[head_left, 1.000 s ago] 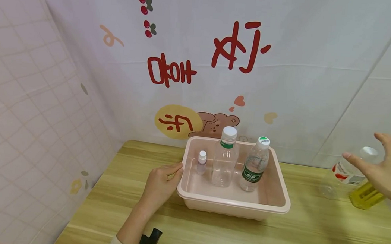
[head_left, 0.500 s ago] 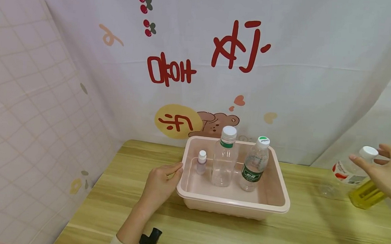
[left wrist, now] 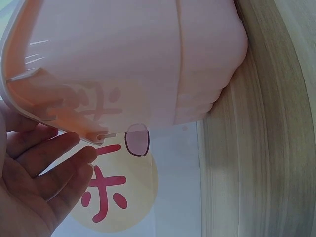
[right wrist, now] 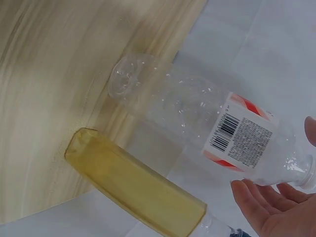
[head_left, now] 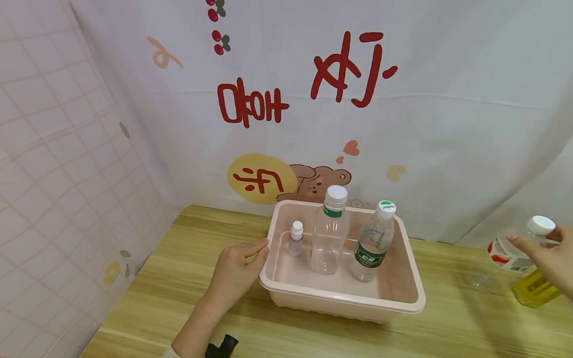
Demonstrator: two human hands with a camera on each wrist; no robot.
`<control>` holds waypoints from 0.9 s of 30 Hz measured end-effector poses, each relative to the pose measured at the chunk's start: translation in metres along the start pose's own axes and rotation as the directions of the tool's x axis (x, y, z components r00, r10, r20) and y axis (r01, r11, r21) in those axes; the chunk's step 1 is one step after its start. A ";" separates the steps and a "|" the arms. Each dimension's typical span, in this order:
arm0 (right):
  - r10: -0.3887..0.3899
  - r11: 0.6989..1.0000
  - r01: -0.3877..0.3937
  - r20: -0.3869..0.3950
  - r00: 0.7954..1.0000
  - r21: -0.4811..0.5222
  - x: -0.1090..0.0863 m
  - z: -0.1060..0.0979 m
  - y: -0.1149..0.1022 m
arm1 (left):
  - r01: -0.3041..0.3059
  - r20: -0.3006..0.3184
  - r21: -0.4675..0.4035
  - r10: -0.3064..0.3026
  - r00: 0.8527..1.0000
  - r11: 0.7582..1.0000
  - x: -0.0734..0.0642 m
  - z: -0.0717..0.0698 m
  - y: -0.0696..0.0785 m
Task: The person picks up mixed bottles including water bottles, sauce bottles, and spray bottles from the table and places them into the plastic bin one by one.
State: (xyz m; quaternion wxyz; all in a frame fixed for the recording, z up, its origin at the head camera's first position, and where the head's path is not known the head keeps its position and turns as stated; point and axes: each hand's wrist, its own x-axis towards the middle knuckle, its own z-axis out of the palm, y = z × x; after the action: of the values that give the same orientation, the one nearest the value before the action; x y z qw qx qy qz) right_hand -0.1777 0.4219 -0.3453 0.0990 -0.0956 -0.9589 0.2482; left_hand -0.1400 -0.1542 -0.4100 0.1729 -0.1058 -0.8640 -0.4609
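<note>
A pale pink plastic basin [head_left: 343, 300] stands on the table. My left hand [head_left: 238, 266] pinches its left rim, with the fingers [left wrist: 59, 170] beneath the lip in the left wrist view. Inside stand a small white-capped bottle [head_left: 295, 242], a clear square bottle [head_left: 328, 242] and a clear bottle with a green label [head_left: 372, 244]. At the far right, my right hand [head_left: 564, 259] is around the upper part of a large clear bottle [right wrist: 182, 108] with a red and white label. Its thumb and fingers lie on opposite sides, not closed on it; whether the fingertips touch is unclear.
A bottle of yellow liquid [right wrist: 138, 182] stands close beside the large clear bottle. Behind the wooden table [head_left: 171, 287] hangs a printed white cloth [head_left: 441, 144]. A grid-patterned cloth [head_left: 44, 186] hangs along the left side.
My right hand has come down from above the large clear bottle to its neck and shoulder, its fingers drawing closer together. The left hand and the basin have stayed in place.
</note>
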 end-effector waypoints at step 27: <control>0.052 0.998 -0.051 -0.047 0.998 0.023 -0.009 0.002 -0.003 | -0.008 0.003 0.014 0.008 1.000 1.000 0.000 0.000 0.001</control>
State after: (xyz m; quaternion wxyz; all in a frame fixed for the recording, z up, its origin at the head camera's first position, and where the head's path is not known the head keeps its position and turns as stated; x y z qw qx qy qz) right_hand -0.1700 0.4165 -0.3465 0.1166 -0.1252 -0.9507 0.2586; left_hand -0.1399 -0.1541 -0.4092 0.1740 -0.1088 -0.8671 -0.4538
